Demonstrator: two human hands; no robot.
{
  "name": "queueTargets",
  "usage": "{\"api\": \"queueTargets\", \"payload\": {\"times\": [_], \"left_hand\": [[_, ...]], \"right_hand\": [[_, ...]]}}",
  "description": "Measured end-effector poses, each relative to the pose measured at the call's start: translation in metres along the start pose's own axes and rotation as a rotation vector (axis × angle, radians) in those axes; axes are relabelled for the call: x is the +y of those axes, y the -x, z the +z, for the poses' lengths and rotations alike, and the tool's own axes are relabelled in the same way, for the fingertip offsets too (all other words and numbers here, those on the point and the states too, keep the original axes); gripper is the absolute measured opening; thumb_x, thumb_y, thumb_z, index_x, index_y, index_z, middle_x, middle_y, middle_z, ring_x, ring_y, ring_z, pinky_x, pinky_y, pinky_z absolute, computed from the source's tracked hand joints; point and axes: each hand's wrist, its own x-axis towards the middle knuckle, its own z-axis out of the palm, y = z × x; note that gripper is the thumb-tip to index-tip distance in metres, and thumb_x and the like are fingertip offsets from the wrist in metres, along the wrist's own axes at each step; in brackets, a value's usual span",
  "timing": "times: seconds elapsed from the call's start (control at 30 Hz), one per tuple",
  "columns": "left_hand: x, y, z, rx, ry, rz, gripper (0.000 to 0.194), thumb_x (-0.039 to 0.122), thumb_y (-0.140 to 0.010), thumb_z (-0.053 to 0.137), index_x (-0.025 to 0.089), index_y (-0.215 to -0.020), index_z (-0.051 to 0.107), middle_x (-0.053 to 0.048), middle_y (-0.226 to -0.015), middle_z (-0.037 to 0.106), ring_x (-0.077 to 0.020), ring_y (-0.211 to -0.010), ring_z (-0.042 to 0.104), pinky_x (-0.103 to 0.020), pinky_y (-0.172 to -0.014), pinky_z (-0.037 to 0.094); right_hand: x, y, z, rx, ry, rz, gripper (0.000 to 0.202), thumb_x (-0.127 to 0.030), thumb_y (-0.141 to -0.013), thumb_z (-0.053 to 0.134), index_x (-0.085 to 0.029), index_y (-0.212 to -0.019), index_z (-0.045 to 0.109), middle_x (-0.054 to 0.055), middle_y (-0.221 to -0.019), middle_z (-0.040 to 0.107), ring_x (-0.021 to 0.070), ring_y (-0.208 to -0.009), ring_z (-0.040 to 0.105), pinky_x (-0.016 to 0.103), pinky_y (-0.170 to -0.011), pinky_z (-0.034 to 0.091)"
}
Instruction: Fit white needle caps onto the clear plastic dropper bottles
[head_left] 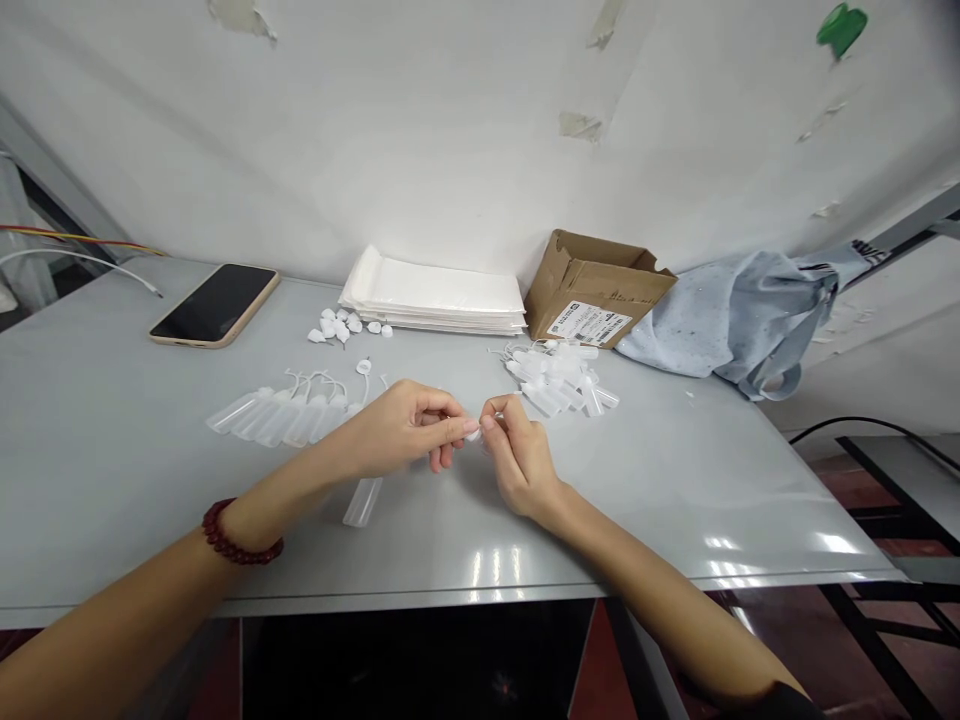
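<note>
My left hand [422, 428] pinches a small white cap [472, 434] between thumb and fingers above the table. Close against it, my right hand [519, 455] is closed in a pinch; what its fingertips hold is too small and covered to make out. Below my left hand lies a clear plastic tube [364, 502], its upper end hidden by the hand. Left of my hands, several clear tubes with white cords [285, 415] lie side by side, partly behind my forearm. Behind them is a white cap on a cord [364, 367]. More clear tubes [559, 378] are heaped beyond my right hand.
Several loose white caps [341, 325] lie near a stack of white padded envelopes [442, 290]. A phone [214, 305] rests at the back left. An open cardboard box [600, 290] and a light blue cloth bag [720, 315] stand along the wall at right.
</note>
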Motion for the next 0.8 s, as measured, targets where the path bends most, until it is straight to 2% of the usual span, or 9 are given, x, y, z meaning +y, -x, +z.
{"api": "queueTargets", "payload": {"times": [0.2,0.33,0.47,0.6,0.7,0.8], "left_hand": [[0.0,0.0,0.002,0.009,0.023,0.007,0.025,0.037,-0.085,0.059,0.014,-0.082,0.068,-0.002,-0.062,0.065,-0.014,-0.062,0.063,-0.024,-0.061,0.05],[-0.002,0.001,0.006,0.065,0.004,0.046,0.021,0.034,-0.085,0.059,0.015,-0.086,0.068,-0.001,-0.066,0.066,-0.0132,-0.065,0.063,-0.023,-0.065,0.051],[-0.003,0.0,0.007,0.105,0.035,0.124,0.017,0.029,-0.083,0.061,0.014,-0.087,0.069,-0.002,-0.077,0.067,-0.012,-0.067,0.064,-0.021,-0.065,0.052],[-0.004,-0.001,0.007,0.131,0.012,0.185,0.016,0.026,-0.082,0.061,0.014,-0.086,0.07,-0.002,-0.081,0.068,-0.0119,-0.066,0.064,-0.021,-0.062,0.052],[-0.005,-0.002,0.007,0.174,-0.025,0.203,0.018,0.029,-0.082,0.062,0.016,-0.09,0.071,-0.003,-0.083,0.069,-0.0143,-0.071,0.066,-0.022,-0.064,0.053],[-0.005,-0.004,0.002,0.295,-0.044,0.141,0.024,0.032,-0.081,0.062,0.016,-0.098,0.069,-0.004,-0.084,0.072,-0.0172,-0.078,0.068,-0.025,-0.073,0.054]], "right_hand": [[0.001,-0.002,0.002,0.003,-0.108,0.098,0.019,-0.033,-0.096,0.034,-0.02,-0.085,0.041,-0.006,-0.058,0.038,0.009,-0.048,0.036,0.022,-0.048,0.029],[0.003,-0.006,0.002,-0.004,-0.325,0.208,0.023,-0.041,-0.095,0.038,-0.021,-0.085,0.043,-0.007,-0.059,0.036,0.0079,-0.049,0.035,0.02,-0.045,0.03],[0.0,-0.011,-0.001,-0.051,-0.515,0.368,0.024,-0.046,-0.091,0.044,-0.023,-0.086,0.041,-0.01,-0.053,0.032,0.0062,-0.043,0.028,0.017,-0.04,0.025],[-0.006,-0.014,-0.004,-0.133,-0.612,0.487,0.027,-0.051,-0.089,0.046,-0.025,-0.088,0.038,-0.011,-0.048,0.035,0.0056,-0.039,0.022,0.016,-0.037,0.017],[-0.007,-0.017,-0.006,-0.124,-0.598,0.48,0.027,-0.051,-0.088,0.047,-0.026,-0.093,0.037,-0.011,-0.05,0.034,0.0058,-0.04,0.023,0.017,-0.039,0.018],[0.003,-0.022,-0.014,-0.032,-0.473,0.363,0.028,-0.05,-0.09,0.044,-0.026,-0.101,0.036,-0.011,-0.054,0.032,0.0078,-0.044,0.031,0.019,-0.045,0.025]]}}
